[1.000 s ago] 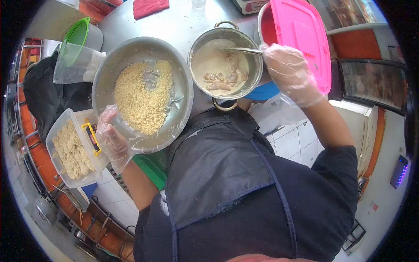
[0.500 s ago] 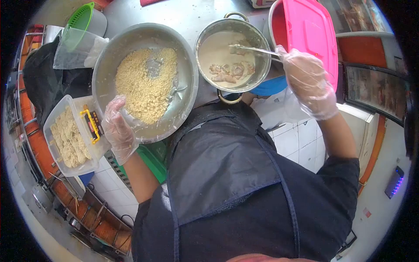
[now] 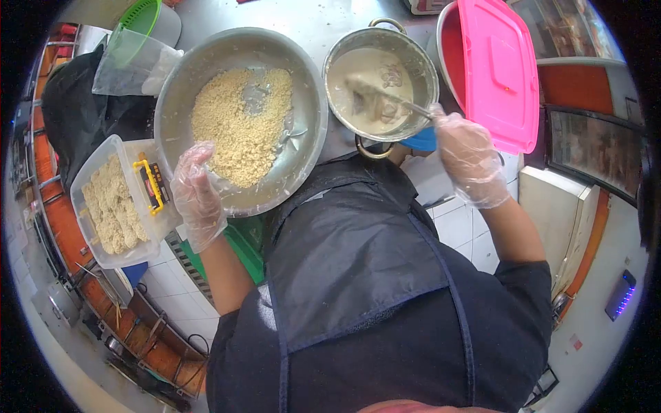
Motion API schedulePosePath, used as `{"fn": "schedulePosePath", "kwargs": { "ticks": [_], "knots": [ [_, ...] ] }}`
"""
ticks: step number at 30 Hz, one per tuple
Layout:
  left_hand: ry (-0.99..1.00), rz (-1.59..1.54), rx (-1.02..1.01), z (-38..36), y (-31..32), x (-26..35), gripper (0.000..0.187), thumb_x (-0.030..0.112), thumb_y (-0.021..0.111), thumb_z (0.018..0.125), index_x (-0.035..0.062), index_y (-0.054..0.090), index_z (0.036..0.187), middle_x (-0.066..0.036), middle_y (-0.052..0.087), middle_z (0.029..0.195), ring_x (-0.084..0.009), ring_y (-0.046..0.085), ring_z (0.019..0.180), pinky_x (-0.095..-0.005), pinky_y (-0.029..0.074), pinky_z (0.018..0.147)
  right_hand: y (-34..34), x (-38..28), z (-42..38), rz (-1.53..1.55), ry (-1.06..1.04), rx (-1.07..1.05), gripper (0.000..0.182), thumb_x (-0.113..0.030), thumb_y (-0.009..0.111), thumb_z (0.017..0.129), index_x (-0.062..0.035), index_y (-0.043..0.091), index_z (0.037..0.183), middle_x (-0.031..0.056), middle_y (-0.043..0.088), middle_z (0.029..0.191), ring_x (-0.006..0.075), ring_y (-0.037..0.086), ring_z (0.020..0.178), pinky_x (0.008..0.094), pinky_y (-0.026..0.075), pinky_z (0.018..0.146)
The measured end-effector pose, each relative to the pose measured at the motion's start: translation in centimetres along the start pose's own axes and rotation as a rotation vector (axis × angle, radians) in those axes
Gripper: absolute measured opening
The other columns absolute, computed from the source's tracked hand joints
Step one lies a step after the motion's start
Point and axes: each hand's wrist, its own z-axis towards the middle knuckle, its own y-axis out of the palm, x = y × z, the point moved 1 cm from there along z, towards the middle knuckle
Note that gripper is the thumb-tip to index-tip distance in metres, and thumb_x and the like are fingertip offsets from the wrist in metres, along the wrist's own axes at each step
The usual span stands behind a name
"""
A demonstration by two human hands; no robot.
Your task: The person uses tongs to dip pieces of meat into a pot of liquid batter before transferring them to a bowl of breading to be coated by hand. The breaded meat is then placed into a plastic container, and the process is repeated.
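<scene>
My right hand (image 3: 469, 158), in a clear plastic glove, is closed round the handle of a metal utensil (image 3: 413, 108). The utensil's blurred far end dips into pale batter with meat pieces (image 3: 385, 110), inside a two-handled metal pot (image 3: 430, 86). My left hand (image 3: 198, 196), gloved too, rests at the near left rim of a large metal bowl (image 3: 313, 138) with its fingers bent, and whether it grips the rim is unclear. Pale yellow crumbs (image 3: 237, 131) lie in that bowl. Left of this hand is a clear plastic box (image 3: 86, 213) of coated pieces (image 3: 113, 206).
A pink lid (image 3: 502, 76) leans over a red-lined container (image 3: 451, 55) right of the pot. A plastic bag (image 3: 127, 65) and a green basket (image 3: 141, 17) are at the upper left. Below the bowl is a green crate (image 3: 241, 255).
My right hand has moved down and left, and the utensil's end has gone lower into the batter, where the meat has shifted. The whole view has shifted slightly.
</scene>
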Motion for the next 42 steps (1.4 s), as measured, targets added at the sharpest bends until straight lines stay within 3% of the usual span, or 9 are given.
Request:
{"fn": "schedulePosePath", "kwargs": {
  "ticks": [4, 10, 14, 17, 19, 22, 32, 35, 42],
  "knots": [
    [-0.022, -0.024, 0.022, -0.2, -0.1, 0.1, 0.065, 0.058, 0.048, 0.102, -0.0039, 0.069, 0.104, -0.019, 0.070, 0.110, -0.0310, 0.065, 0.110, -0.0424, 0.048, 0.101, 1.0, 2.8, -1.4, 0.145, -0.039, 0.189, 0.037, -0.003, 0.060, 0.092, -0.0004, 0.061, 0.129, 0.0153, 0.066, 0.085, 0.0313, 0.069, 0.079, 0.0449, 0.054, 0.070],
    [-0.022, -0.064, 0.012, -0.2, -0.6, 0.1, 0.063, 0.057, 0.049, 0.102, -0.0033, 0.070, 0.103, -0.019, 0.069, 0.110, -0.0305, 0.064, 0.111, -0.0416, 0.047, 0.102, 0.8, 3.8, -1.8, 0.650, 0.176, 0.087, 0.036, -0.001, 0.059, 0.094, 0.0008, 0.064, 0.129, 0.0224, 0.071, 0.107, 0.0323, 0.071, 0.098, 0.0391, 0.055, 0.082],
    [-0.034, -0.049, 0.014, -0.5, -1.2, -0.4, 0.062, 0.055, 0.050, 0.102, -0.0035, 0.070, 0.104, -0.019, 0.069, 0.110, -0.0307, 0.064, 0.111, -0.0416, 0.047, 0.102, 1.1, 3.8, -1.6, 0.798, 0.136, 0.100, 0.034, -0.002, 0.058, 0.095, 0.0023, 0.064, 0.129, 0.0241, 0.071, 0.111, 0.0311, 0.071, 0.103, 0.0375, 0.054, 0.084],
    [-0.030, -0.063, 0.021, -0.5, -1.4, -0.5, 0.062, 0.055, 0.050, 0.102, -0.0037, 0.069, 0.104, -0.019, 0.069, 0.110, -0.0307, 0.064, 0.111, -0.0413, 0.047, 0.102, 1.6, 3.6, -1.1, 0.741, 0.189, 0.105, 0.036, -0.008, 0.065, 0.091, 0.0001, 0.066, 0.126, 0.0191, 0.073, 0.110, 0.0365, 0.069, 0.106, 0.0421, 0.054, 0.090],
    [-0.031, -0.068, 0.031, -0.6, -1.5, -0.5, 0.063, 0.056, 0.049, 0.101, -0.0035, 0.069, 0.104, -0.018, 0.070, 0.110, -0.0306, 0.065, 0.110, -0.0411, 0.047, 0.101, 1.8, 3.2, -0.9, 0.183, -0.114, 0.391, 0.030, -0.008, 0.063, 0.093, -0.0004, 0.067, 0.121, 0.0148, 0.070, 0.088, 0.0322, 0.070, 0.087, 0.0422, 0.055, 0.076],
    [-0.038, -0.028, 0.004, -0.6, -1.7, -0.5, 0.065, 0.058, 0.049, 0.101, -0.0034, 0.069, 0.104, -0.018, 0.070, 0.110, -0.0303, 0.065, 0.110, -0.0410, 0.047, 0.100, 2.4, 2.2, 0.2, 0.027, 0.052, 0.332, 0.040, -0.005, 0.066, 0.089, -0.0010, 0.062, 0.129, 0.0128, 0.060, 0.079, 0.0310, 0.063, 0.075, 0.0452, 0.050, 0.065],
    [0.010, 0.003, -0.014, -0.6, -2.3, -0.7, 0.063, 0.057, 0.047, 0.102, -0.0023, 0.070, 0.104, -0.018, 0.070, 0.110, -0.0317, 0.065, 0.110, -0.0416, 0.047, 0.101, -1.5, 1.9, 0.4, -0.210, -0.071, 0.096, 0.041, -0.007, 0.059, 0.093, -0.0048, 0.060, 0.133, 0.0133, 0.065, 0.087, 0.0252, 0.067, 0.080, 0.0398, 0.054, 0.069],
    [0.003, -0.018, -0.016, -0.7, -2.0, -0.5, 0.062, 0.055, 0.047, 0.102, -0.0023, 0.070, 0.103, -0.018, 0.070, 0.110, -0.0330, 0.065, 0.110, -0.0426, 0.047, 0.102, 0.6, -0.6, 1.1, -0.388, -0.029, 0.188, 0.034, -0.009, 0.056, 0.095, -0.0096, 0.062, 0.129, 0.0056, 0.066, 0.087, 0.0198, 0.069, 0.076, 0.0328, 0.055, 0.062],
    [0.009, -0.031, -0.036, -0.7, -1.7, 0.3, 0.061, 0.055, 0.048, 0.102, -0.0018, 0.069, 0.102, -0.018, 0.070, 0.109, -0.0328, 0.065, 0.110, -0.0423, 0.047, 0.101, 2.4, 0.6, -0.1, -0.224, 0.023, 0.059, 0.039, -0.003, 0.053, 0.093, -0.0020, 0.058, 0.132, 0.0111, 0.064, 0.086, 0.0253, 0.066, 0.073, 0.0373, 0.054, 0.062]
  ]
}}
